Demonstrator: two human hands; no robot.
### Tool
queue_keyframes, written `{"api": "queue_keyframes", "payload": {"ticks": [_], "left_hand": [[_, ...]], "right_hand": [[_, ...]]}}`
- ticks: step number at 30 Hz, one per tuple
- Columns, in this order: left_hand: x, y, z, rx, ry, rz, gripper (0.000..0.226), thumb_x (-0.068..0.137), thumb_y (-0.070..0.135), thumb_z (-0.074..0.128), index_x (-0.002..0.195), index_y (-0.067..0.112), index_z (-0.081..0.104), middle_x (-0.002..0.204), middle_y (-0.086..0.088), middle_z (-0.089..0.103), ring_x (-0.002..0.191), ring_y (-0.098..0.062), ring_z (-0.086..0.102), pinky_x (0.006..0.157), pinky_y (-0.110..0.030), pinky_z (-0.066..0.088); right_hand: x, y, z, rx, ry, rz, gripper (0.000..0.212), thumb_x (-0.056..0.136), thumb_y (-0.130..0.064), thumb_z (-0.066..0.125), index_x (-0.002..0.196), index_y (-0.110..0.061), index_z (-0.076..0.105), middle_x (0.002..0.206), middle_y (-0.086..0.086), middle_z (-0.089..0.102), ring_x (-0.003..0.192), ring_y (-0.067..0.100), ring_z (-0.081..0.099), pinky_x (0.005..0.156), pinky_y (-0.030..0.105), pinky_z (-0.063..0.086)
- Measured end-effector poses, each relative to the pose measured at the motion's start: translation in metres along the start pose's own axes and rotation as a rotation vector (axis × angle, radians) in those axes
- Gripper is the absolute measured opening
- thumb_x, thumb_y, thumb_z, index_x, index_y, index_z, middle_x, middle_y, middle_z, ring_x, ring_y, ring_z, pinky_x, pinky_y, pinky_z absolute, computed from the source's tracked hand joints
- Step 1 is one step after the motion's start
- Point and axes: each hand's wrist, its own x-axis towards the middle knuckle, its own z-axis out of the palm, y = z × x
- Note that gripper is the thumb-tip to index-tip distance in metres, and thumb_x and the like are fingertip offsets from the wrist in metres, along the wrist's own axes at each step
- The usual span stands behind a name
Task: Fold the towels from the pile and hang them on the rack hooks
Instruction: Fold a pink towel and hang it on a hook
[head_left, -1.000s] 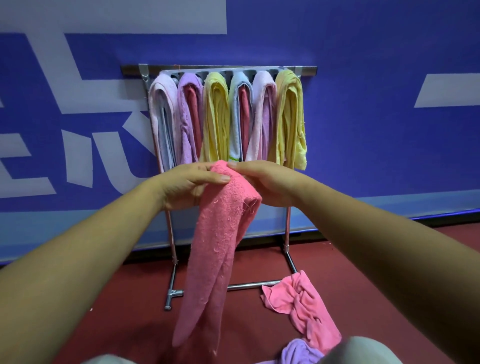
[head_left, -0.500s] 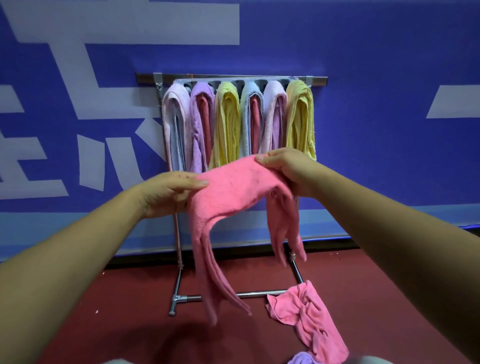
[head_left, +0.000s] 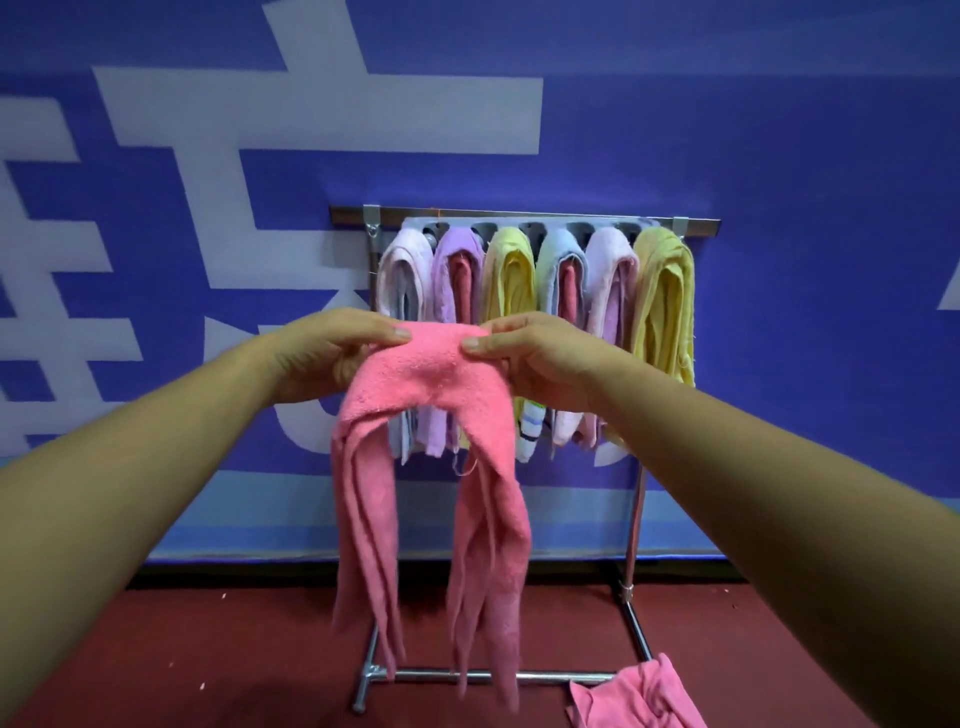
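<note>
Pinching pink towel (head_left: 431, 374) between left hand (head_left: 332, 353) and right hand (head_left: 540, 358), fold uppermost, both halves hanging straight down.

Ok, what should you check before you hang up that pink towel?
1. Grip of the left hand on the pink towel: ok, it pinches the top edge.
2. Grip of the right hand: ok, it pinches the other side.
3. Fold tidy: not ok, the hanging layers splay apart.
4. Free hook on the rack: not ok, the hung towels cover every hook that shows.
5. Ends off the ground: cannot tell.
6. Pile finished: not ok, a floor towel lies by the rack's foot.
</note>
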Motion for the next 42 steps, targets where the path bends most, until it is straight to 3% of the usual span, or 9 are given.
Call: {"api": "queue_keyframes", "payload": {"ticks": [3, 8, 16, 22, 25, 31, 36, 39, 42], "left_hand": [[0.015, 0.000, -0.030, 0.077, 0.062, 0.050, 0.064, 0.052, 0.042, 0.090, 0.098, 0.001, 0.072, 0.088, -0.017, 0.060, 0.069, -0.018, 0.057, 0.061, -0.022, 0.049], [0.052, 0.010, -0.071, 0.020, 0.117, 0.121, 0.017, 0.068, 0.013, 0.078, 0.082, 0.007, 0.073, 0.076, -0.005, 0.068, 0.065, -0.009, 0.063, 0.060, -0.017, 0.052], [0.143, 0.045, -0.156, 0.136, 0.283, 0.196, 0.047, 0.079, 0.020, 0.062, 0.119, -0.005, 0.062, 0.107, -0.012, 0.065, 0.096, -0.020, 0.061, 0.094, -0.033, 0.046], [0.214, 0.043, -0.182, 0.103, 0.526, 0.173, 0.005, 0.089, 0.012, 0.065, 0.090, 0.012, 0.069, 0.083, -0.002, 0.068, 0.072, -0.013, 0.063, 0.071, -0.029, 0.054], [0.234, 0.009, -0.178, 0.299, 0.502, 0.025, 0.010, 0.081, 0.006, 0.062, 0.078, 0.015, 0.064, 0.069, -0.004, 0.054, 0.059, -0.014, 0.045, 0.054, -0.027, 0.037], [0.235, -0.015, -0.161, 0.284, 0.572, 0.060, 0.011, 0.084, 0.011, 0.059, 0.091, 0.016, 0.065, 0.076, -0.006, 0.057, 0.053, -0.011, 0.043, 0.050, -0.024, 0.031], [0.221, -0.012, -0.146, 0.277, 0.678, 0.279, 0.018, 0.087, 0.030, 0.070, 0.102, 0.026, 0.062, 0.092, -0.001, 0.061, 0.067, -0.013, 0.058, 0.062, -0.026, 0.049], [0.215, -0.014, -0.137, 0.210, 0.640, 0.312, 0.005, 0.092, 0.032, 0.060, 0.095, 0.032, 0.064, 0.091, 0.002, 0.065, 0.073, -0.015, 0.059, 0.055, -0.024, 0.043], [0.210, -0.018, -0.131, 0.174, 0.598, 0.312, 0.017, 0.090, 0.044, 0.055, 0.100, 0.039, 0.066, 0.105, 0.006, 0.069, 0.090, -0.017, 0.065, 0.068, -0.033, 0.049]], "right_hand": [[0.035, -0.009, 0.001, -0.069, 0.032, 0.009, 0.011, 0.091, -0.003, 0.066, 0.101, 0.000, 0.060, 0.083, 0.010, 0.066, 0.070, 0.018, 0.066, 0.069, 0.028, 0.057], [0.097, -0.020, -0.015, -0.229, 0.111, -0.026, 0.009, 0.088, -0.008, 0.072, 0.093, -0.001, 0.068, 0.084, 0.011, 0.068, 0.079, 0.025, 0.064, 0.071, 0.032, 0.054], [0.201, -0.063, -0.041, -0.588, 0.410, -0.279, 0.011, 0.085, -0.010, 0.074, 0.083, 0.001, 0.071, 0.073, 0.013, 0.053, 0.061, 0.020, 0.047, 0.056, 0.030, 0.039], [0.277, -0.074, -0.062, -1.043, 0.644, -0.346, 0.017, 0.087, -0.018, 0.071, 0.080, -0.015, 0.056, 0.086, 0.007, 0.060, 0.079, 0.021, 0.054, 0.066, 0.030, 0.044], [0.284, -0.056, -0.073, -1.225, 0.639, -0.354, 0.005, 0.092, -0.015, 0.057, 0.094, -0.012, 0.061, 0.108, 0.011, 0.067, 0.100, 0.029, 0.060, 0.075, 0.032, 0.044], [0.272, -0.052, -0.075, -1.390, 0.454, -0.363, 0.016, 0.090, -0.010, 0.052, 0.099, -0.019, 0.063, 0.116, 0.009, 0.064, 0.101, 0.026, 0.059, 0.075, 0.028, 0.039], [0.257, -0.037, -0.057, -1.847, 0.646, -0.536, 0.019, 0.091, -0.007, 0.050, 0.100, -0.007, 0.067, 0.109, 0.015, 0.057, 0.105, 0.035, 0.053, 0.073, 0.037, 0.031], [0.246, -0.024, -0.039, -1.704, 0.650, -0.337, 0.016, 0.090, -0.007, 0.052, 0.099, -0.005, 0.065, 0.098, 0.015, 0.065, 0.093, 0.036, 0.063, 0.074, 0.036, 0.049], [0.240, -0.008, -0.025, -1.201, 0.535, -0.149, 0.016, 0.092, -0.016, 0.054, 0.102, -0.004, 0.058, 0.089, 0.012, 0.060, 0.086, 0.030, 0.059, 0.068, 0.031, 0.044]]}}
